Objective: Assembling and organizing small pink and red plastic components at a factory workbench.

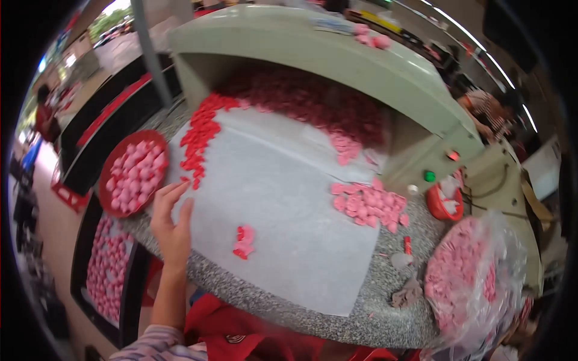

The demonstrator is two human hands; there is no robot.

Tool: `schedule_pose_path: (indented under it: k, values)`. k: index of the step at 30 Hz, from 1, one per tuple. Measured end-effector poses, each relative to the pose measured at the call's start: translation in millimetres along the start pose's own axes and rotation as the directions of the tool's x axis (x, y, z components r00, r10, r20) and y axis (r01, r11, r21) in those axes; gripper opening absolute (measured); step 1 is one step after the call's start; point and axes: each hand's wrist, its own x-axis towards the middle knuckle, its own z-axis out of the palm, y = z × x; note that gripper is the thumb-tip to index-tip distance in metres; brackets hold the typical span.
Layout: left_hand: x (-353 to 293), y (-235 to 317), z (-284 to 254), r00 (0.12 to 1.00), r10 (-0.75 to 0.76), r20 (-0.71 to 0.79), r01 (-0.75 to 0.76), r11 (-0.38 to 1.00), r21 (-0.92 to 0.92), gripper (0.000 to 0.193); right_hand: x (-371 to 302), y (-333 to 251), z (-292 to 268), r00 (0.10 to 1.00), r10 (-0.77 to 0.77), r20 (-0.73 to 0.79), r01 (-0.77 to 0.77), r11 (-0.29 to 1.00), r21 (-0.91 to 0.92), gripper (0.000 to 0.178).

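Note:
My left hand reaches in from the lower left, thumb and fingers apart, and nothing shows between them. Its fingertips are at the lower end of a curved row of small red pieces on a white sheet. Left of the hand stands a red round basket heaped with pink rounded pieces. Closer to me on the sheet lies a small cluster of joined pink and red pieces. A loose pile of flat pink pieces rests toward the sheet's right edge. My right hand is out of the picture.
A pale green machine housing arches over the sheet, with many pink pieces inside. On the speckled worktop, a plastic-covered heap of pink pieces and a small red container stand right. A black tray sits lower left. Someone works far right.

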Motion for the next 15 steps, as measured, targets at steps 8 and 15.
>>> schedule_pose_path:
  k: [8, 15]
  values:
    - [-26, -17, -11, 0.917, -0.183, 0.354, 0.213, 0.976, -0.048, 0.023, 6, 16, 50, 0.993, 0.037, 0.109, -0.114, 0.183, 0.977, 0.016]
    - [-18, -26, 19, 0.797, -0.165, 0.582, 0.109, 0.985, 0.131, 0.026, -17, 53, 104, 0.713, 0.657, 0.244, -0.619, 0.428, 0.659, 0.015]
